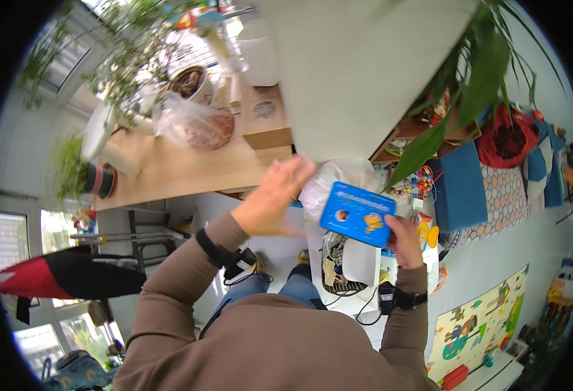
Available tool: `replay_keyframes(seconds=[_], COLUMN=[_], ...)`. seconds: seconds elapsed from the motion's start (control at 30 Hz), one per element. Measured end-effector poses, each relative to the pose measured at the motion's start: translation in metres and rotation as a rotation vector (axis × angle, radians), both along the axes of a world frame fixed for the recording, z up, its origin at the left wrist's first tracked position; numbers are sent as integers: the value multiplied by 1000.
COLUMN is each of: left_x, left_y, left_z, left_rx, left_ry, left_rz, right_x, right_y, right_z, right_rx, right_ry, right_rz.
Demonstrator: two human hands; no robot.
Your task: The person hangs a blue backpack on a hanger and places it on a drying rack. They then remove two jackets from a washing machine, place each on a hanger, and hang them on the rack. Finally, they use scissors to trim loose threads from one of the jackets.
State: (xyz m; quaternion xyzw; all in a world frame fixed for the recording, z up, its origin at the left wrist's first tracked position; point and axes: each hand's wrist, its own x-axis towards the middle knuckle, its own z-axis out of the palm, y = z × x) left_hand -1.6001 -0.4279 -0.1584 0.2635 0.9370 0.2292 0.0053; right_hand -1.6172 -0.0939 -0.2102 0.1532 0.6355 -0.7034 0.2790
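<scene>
My right hand (406, 240) grips the lower right edge of a flat blue box (357, 215) that bears writing and a cartoon picture. The thumb lies on its face, and the fingers are hidden behind it. Apart from the box, my left hand (276, 198) hangs in the air near the desk's front edge, fingers spread and blurred, with nothing seen in it. Behind the box is a whitish plastic bag (347, 173). Below it stands a dark basket (342, 291) with cables and small items, partly covered by a white object (360, 264).
A wooden desk (183, 168) at the upper left bears potted plants, a plastic bag over a pinkish round thing (213, 129) and cardboard (267, 110). A white panel (345, 73) rises beyond. Long green leaves (420, 154) hang at right, by a blue seat (460, 188). A folded stepladder (152, 239) stands left.
</scene>
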Motion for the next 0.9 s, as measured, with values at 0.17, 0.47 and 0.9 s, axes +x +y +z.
replay_keyframes(seconds=[0.17, 0.47, 0.9], left_x=[50, 63, 1], left_y=[-33, -184, -274], left_z=[-12, -68, -168], left_rx=[-121, 75, 36], left_ry=[-136, -180, -201], left_rz=[122, 574, 370], right_x=[5, 21, -35], right_y=[-128, -314, -403], right_z=[-12, -59, -151], right_rx=[-30, 197, 669], right_ry=[7, 807, 978], right_rz=[389, 590, 668])
